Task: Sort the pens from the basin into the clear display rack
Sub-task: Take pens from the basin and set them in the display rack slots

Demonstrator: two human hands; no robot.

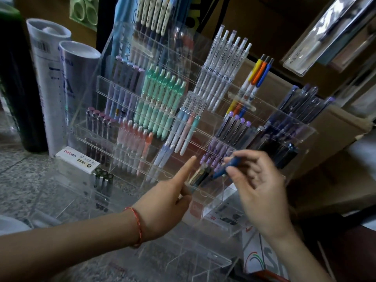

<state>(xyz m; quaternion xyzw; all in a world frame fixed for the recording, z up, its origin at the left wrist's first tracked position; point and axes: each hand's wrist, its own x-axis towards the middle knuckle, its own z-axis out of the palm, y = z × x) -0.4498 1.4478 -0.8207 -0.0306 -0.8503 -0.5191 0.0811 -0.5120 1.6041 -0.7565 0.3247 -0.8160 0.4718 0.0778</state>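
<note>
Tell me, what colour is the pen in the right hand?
Dark blue. The head view shows the pen best, pinched by the right hand.

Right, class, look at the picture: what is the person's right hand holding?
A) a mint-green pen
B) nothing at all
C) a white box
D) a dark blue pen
D: the right hand pinches a dark blue pen in its fingertips in front of the lower slots of the clear display rack, while the left hand holds nothing and points one finger.
</note>
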